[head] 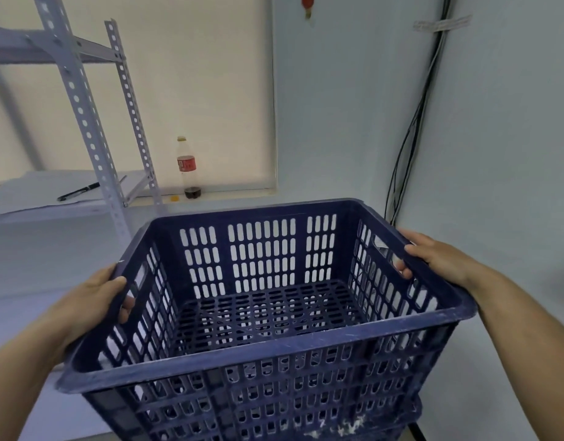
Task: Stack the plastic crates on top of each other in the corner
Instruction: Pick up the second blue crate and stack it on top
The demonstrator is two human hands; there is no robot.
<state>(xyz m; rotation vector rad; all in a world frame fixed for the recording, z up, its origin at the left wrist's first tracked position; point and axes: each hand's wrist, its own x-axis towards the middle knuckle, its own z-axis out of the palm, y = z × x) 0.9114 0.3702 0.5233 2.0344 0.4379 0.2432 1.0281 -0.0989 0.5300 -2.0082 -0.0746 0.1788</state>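
A dark blue slotted plastic crate (pixel 264 351) fills the middle of the head view, empty inside, near the room's corner. My left hand (pixel 96 297) grips its left rim, fingers curled through the handle slot. My right hand (pixel 433 253) grips the right rim the same way. Below the crate's bottom edge the rim of another blue crate (pixel 369 428) shows, with white scraps on it. Whether the upper crate rests on the lower one or hangs just above it cannot be told.
A grey slotted-angle metal shelf (pixel 83 100) stands at the left with a pen (pixel 78 191) and papers on it. A nearly empty cola bottle (pixel 187 168) stands on the window ledge. Black cables (pixel 411 138) run down the right wall in the corner.
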